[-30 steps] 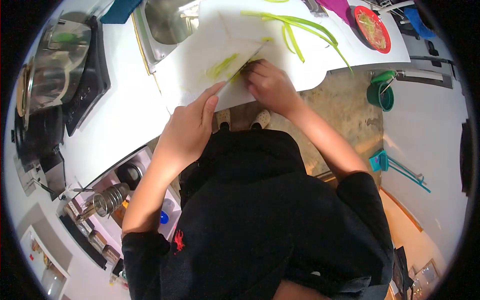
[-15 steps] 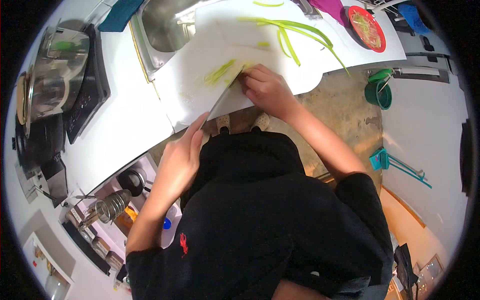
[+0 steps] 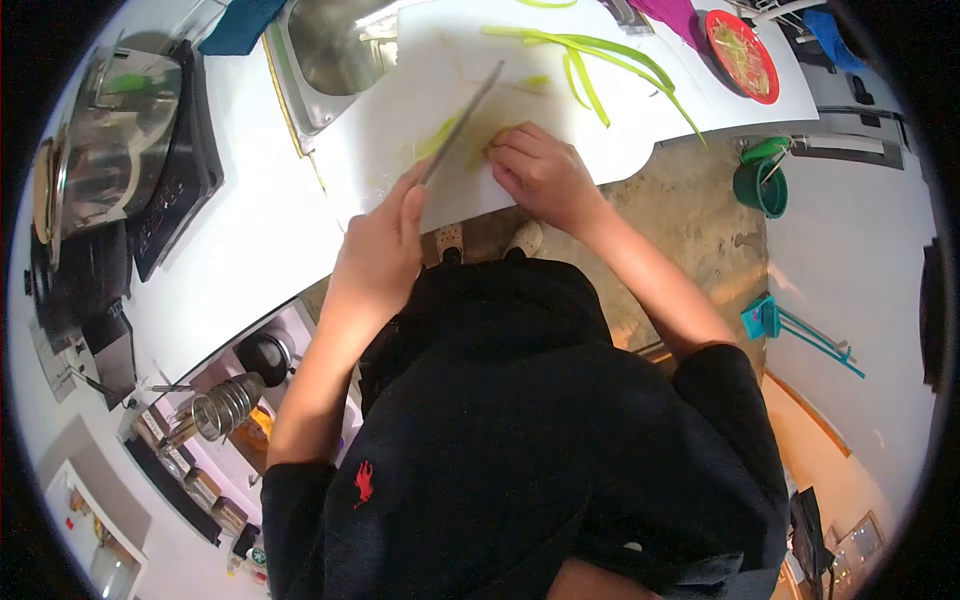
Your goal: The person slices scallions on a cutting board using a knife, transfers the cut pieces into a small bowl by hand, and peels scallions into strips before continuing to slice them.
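My left hand (image 3: 385, 245) grips a knife (image 3: 464, 122) by its handle, and the blade slants up and right above the white cutting board (image 3: 450, 205). My right hand (image 3: 545, 178) is closed on the board, right of the blade, with its fingertips pinched at a small pale yellow-green scallion piece, mostly hidden. Cut green scallion strips (image 3: 435, 138) lie left of the blade. A short scallion length (image 3: 535, 80) sits beyond my right hand. Long scallion stalks (image 3: 610, 50) stretch across the far right of the board.
A steel sink (image 3: 340, 60) lies at the far left of the board. At the far right stands a red bowl (image 3: 741, 58) of pale shreds beside a purple cloth (image 3: 672, 20). A stove (image 3: 185, 170) is at left. On the floor are a green bucket (image 3: 760, 188) and a dustpan (image 3: 762, 317).
My left hand has moved forward, and the knife has lifted away from my right fingertips, its tip now farther out over the board. My right hand has barely moved.
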{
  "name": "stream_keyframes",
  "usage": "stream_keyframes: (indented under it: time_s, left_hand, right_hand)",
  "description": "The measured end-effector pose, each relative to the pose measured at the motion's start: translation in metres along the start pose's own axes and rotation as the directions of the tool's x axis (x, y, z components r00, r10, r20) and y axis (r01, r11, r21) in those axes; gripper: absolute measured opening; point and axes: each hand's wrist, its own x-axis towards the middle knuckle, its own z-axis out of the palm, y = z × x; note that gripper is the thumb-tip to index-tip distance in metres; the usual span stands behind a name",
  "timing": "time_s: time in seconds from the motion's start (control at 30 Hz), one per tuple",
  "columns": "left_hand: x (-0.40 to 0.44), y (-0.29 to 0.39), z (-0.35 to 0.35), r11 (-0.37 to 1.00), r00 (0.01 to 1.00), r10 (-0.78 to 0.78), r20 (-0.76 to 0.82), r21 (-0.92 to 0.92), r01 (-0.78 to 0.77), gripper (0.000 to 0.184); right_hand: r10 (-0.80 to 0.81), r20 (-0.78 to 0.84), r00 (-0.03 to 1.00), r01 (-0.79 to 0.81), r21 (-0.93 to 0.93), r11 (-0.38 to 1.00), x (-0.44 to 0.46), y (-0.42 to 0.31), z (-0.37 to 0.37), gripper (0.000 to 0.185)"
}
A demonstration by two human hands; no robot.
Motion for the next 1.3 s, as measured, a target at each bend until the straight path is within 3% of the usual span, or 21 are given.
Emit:
stream_keyframes:
  time_s: [0.17,0.3,0.5,0.7,0.8,1.0,1.17,1.3]
  left_hand:
    - [-0.021,0.011,-0.012,1.000,0.999,-0.012,0.049,-0.009,0.012,0.041]
    - [-0.024,0.008,-0.010,0.999,0.998,-0.007,0.064,0.033,0.005,0.039]
    - [0.004,0.013,0.012,0.983,0.992,0.122,0.032,0.134,-0.125,0.036]
    - [0.047,0.026,0.037,0.958,0.961,0.276,-0.007,0.087,-0.274,0.034]
    - [0.018,0.014,0.022,0.978,0.986,0.158,0.050,0.134,-0.163,0.036]
    - [-0.021,0.005,-0.012,0.999,0.997,-0.033,0.074,0.018,0.031,0.038]
    - [-0.018,0.008,-0.005,0.996,0.996,0.032,0.078,0.081,-0.038,0.037]
    - [0.013,0.016,0.015,0.988,0.992,0.109,0.064,0.103,-0.116,0.036]
  right_hand:
    - [0.026,0.058,0.998,-0.026,-0.015,1.000,0.001,-0.001,-0.003,0.014]
    - [0.016,0.006,1.000,-0.016,0.022,1.000,0.000,-0.001,-0.003,0.015]
    - [0.034,0.042,0.999,-0.034,-0.004,0.999,-0.004,0.004,0.001,0.013]
    - [0.037,0.004,0.999,-0.037,-0.015,0.999,-0.004,-0.001,0.001,0.012]
    - [0.045,0.015,0.999,-0.045,-0.032,0.999,-0.004,0.001,0.001,0.012]
    - [0.045,0.004,0.999,-0.045,-0.012,0.999,-0.001,-0.004,-0.001,0.012]
    - [0.069,0.087,0.994,-0.066,-0.035,0.997,-0.003,-0.003,-0.005,0.014]
    - [0.047,0.028,0.998,-0.047,-0.014,0.999,-0.006,0.003,0.001,0.013]
